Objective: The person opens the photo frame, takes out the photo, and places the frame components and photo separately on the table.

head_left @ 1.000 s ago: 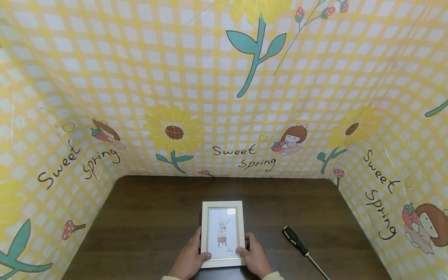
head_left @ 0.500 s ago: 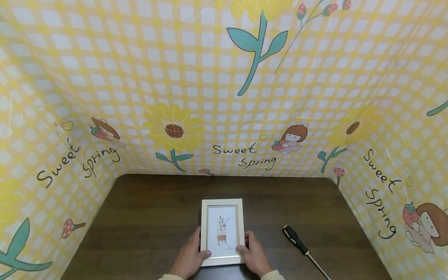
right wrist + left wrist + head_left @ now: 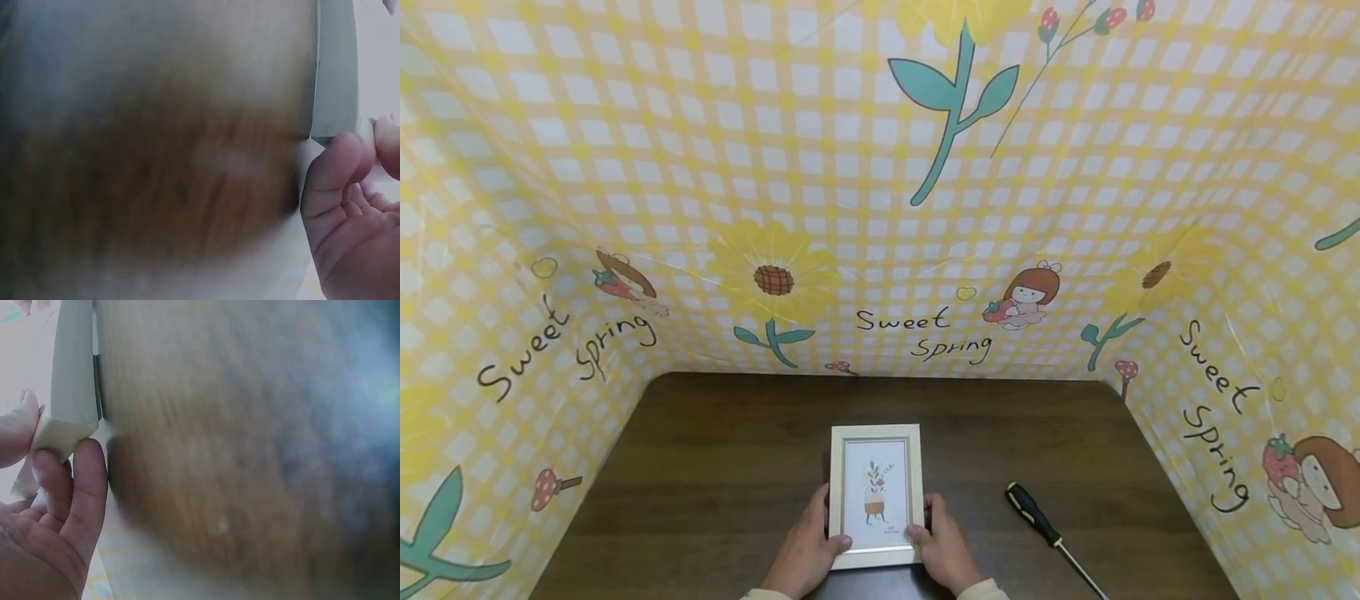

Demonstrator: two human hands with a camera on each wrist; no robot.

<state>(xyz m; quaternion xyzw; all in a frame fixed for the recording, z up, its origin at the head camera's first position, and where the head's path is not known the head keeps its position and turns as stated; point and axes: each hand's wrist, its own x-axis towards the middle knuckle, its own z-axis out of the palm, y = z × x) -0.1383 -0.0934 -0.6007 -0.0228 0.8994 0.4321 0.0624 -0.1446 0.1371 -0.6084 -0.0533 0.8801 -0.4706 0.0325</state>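
A white picture frame point(image 3: 838, 492) with a potted-plant print behind its pane faces up between both hands at the near middle of the table. My left hand point(image 3: 806, 546) grips its left side, thumb on the front near the lower corner. On the opposite side my right hand point(image 3: 948, 546) holds it the same way, thumb over the front edge. In the left wrist view, fingers point(image 3: 87, 481) curl under the frame's corner point(image 3: 72, 375). The right wrist view has fingers point(image 3: 337, 169) pressed at the other edge point(image 3: 336, 69), the thumb opposite them.
To the right of the frame a screwdriver point(image 3: 1033, 515) with a black and yellow handle lies slantwise on the dark wooden table point(image 3: 722, 450). Yellow checked cloth point(image 3: 820, 167) with printed flowers walls in the back and both sides of the table.
The picture frame shifts very slightly up in the head view, and the glare on its pane has gone. Both hands keep their grip; the screwdriver stays put.
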